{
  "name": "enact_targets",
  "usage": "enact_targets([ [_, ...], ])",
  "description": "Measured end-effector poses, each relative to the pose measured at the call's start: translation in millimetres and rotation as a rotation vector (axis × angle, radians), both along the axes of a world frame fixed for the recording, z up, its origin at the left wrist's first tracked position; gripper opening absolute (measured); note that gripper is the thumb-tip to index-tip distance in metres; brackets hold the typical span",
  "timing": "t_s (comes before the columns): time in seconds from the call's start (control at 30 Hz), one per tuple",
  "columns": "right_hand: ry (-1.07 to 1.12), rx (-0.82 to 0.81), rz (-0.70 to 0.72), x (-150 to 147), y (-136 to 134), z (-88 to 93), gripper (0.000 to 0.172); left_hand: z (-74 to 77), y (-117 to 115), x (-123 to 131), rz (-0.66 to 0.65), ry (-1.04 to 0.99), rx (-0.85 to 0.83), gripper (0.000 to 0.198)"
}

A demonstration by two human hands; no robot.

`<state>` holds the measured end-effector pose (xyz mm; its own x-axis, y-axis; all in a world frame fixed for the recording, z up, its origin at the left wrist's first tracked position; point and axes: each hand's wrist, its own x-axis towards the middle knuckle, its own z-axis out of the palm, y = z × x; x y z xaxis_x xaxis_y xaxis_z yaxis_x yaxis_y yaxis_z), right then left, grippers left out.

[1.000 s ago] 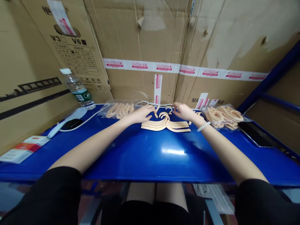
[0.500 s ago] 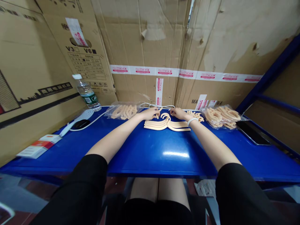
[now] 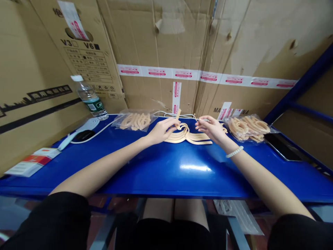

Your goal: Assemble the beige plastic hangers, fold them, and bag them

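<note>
A small stack of peach plastic hangers [image 3: 197, 138] lies on the blue table [image 3: 166, 166] in front of me. My left hand [image 3: 161, 130] is closed in a pinch on a short peach strip that sticks up above the stack. My right hand [image 3: 212, 128] is raised just right of it, its fingers pinched on a thin peach piece whose tip points toward the left hand. Both hands hover slightly above the hanger stack, a few centimetres apart.
A clear bag of peach parts [image 3: 135, 121] lies back left, another bag [image 3: 247, 127] back right. A water bottle [image 3: 90, 98], a white cable, a dark phone [image 3: 282, 147] and a red-and-white leaflet [image 3: 31, 161] are also on the table. Cardboard boxes form the wall behind.
Both hands have lifted off the table from behind the hanger stack, each now pinching a small peach piece in the air. The view shifted back slightly.
</note>
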<state>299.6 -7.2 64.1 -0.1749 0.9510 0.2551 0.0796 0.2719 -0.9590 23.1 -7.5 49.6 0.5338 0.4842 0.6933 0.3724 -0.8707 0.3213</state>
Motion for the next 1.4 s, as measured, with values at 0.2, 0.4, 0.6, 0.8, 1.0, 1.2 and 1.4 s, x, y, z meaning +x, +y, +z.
enact_targets([
  [0.2, 0.325, -0.178, 0.025, -23.9, -30.2, -21.6, 0.04, -11.3, -28.4, 16.6, -0.091, -0.26, -0.066, 0.013],
  [0.4, 0.362, -0.27, 0.052, -35.8, -47.6, -27.3, 0.036, -34.6, -42.4, 23.8, -0.099, -0.443, -0.468, 0.007],
  [0.6, 0.301, -0.281, 0.078, -40.8, -53.8, -33.4, 0.032, -45.5, -48.4, 28.2, -0.128, -0.656, -0.818, 0.056],
  [0.8, 0.342, -0.315, 0.063, -40.3, -53.2, -36.4, 0.048, -51.3, -49.6, 30.7, -0.197, -0.539, -0.907, 0.027],
  [1.0, 0.246, -0.282, 0.129, -40.8, -52.9, -38.7, 0.027, -49.6, -51.7, 30.1, -0.142, -0.545, -0.795, 0.031],
  [1.2, 0.231, -0.37, 0.213, -42.2, -54.7, -37.5, 0.029, -46.2, -51.6, 27.9, -0.105, -0.596, -0.779, 0.028],
  [1.4, 0.243, -0.431, 0.251, -41.3, -53.5, -39.3, 0.031, -44.9, -51.7, 29.7, -0.112, -0.59, -0.744, 0.027],
])
